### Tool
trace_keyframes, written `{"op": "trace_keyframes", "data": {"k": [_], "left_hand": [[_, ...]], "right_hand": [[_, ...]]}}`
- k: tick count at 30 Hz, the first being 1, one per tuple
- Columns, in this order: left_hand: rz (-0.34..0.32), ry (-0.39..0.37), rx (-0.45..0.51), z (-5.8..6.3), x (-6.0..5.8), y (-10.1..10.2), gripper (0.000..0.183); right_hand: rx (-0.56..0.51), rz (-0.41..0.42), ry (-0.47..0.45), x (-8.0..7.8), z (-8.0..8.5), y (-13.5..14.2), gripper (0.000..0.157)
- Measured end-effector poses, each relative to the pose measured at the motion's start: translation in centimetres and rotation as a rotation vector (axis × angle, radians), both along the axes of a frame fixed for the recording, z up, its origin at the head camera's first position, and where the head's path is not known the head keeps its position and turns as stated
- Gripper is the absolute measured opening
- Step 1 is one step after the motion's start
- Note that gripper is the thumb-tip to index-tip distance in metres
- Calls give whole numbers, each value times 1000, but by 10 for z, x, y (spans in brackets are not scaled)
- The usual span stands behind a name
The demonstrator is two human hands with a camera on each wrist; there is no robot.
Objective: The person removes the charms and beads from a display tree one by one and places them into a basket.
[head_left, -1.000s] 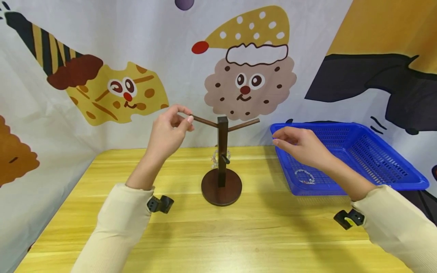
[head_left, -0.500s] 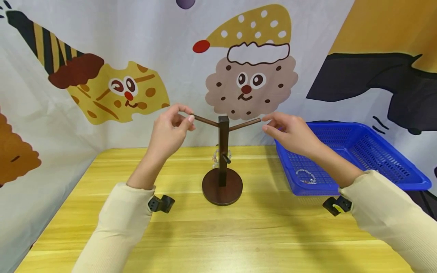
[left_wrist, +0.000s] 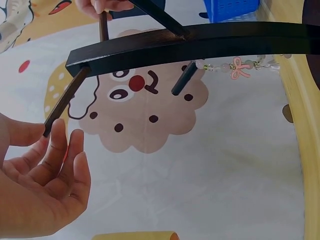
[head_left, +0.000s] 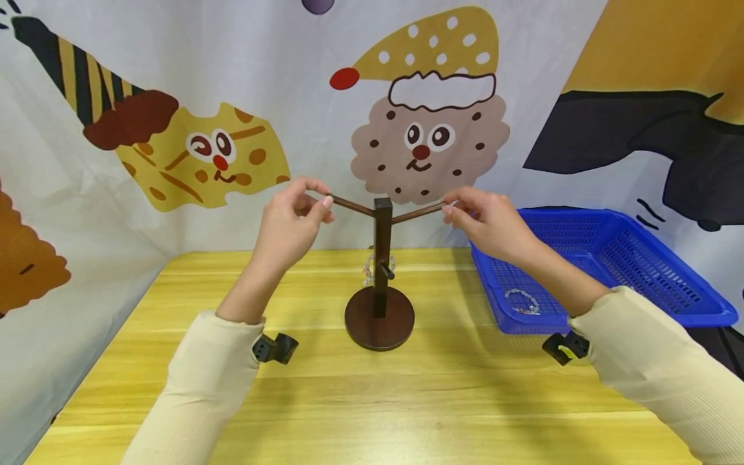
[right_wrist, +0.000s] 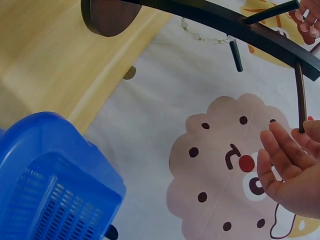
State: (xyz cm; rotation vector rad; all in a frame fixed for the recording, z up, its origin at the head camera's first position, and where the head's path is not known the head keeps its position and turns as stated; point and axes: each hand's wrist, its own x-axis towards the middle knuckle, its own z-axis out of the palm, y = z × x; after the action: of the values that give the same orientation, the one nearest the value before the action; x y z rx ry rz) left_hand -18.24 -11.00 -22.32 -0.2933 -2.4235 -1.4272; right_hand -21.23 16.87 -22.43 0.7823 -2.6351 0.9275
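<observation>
A dark brown wooden jewelry stand (head_left: 382,252) stands upright on its round base (head_left: 380,329) in the head view. My left hand (head_left: 290,223) pinches the tip of its upper left peg (head_left: 351,206) between thumb and index finger. On the other side, my right hand (head_left: 491,223) pinches the end of the upper right peg (head_left: 417,212). A beaded bracelet (head_left: 369,270) hangs on the rear lower peg, partly hidden by the post; in the left wrist view it shows a pink bow charm (left_wrist: 240,67). The front lower peg (head_left: 387,271) carries nothing.
A blue plastic basket (head_left: 674,278) sits at the right on the yellow wood-grain table (head_left: 360,400). Inside lies another beaded bracelet (head_left: 522,301); my right forearm covers part of the basket. A printed cloth (head_left: 314,142) hangs behind the table.
My right hand has moved left from above the basket's edge to the upper right peg and taken hold of its tip. The left hand stays on its peg.
</observation>
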Motion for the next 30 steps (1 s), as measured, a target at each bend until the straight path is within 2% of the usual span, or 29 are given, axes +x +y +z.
{"op": "trace_keyframes", "data": {"k": [8, 15, 21, 30], "left_hand": [[-2, -5, 6, -2, 3, 3, 17], [-22, -3, 3, -7, 10, 6, 30], [-62, -29, -50, -23, 13, 10, 22], [-190, -54, -88, -50, 23, 31, 20]], "right_hand": [[1, -1, 25, -2, -1, 1, 18], [2, 2, 17, -2, -1, 2, 17], [5, -1, 16, -2, -1, 3, 17], [4, -3, 18, -2, -2, 4, 18]]}}
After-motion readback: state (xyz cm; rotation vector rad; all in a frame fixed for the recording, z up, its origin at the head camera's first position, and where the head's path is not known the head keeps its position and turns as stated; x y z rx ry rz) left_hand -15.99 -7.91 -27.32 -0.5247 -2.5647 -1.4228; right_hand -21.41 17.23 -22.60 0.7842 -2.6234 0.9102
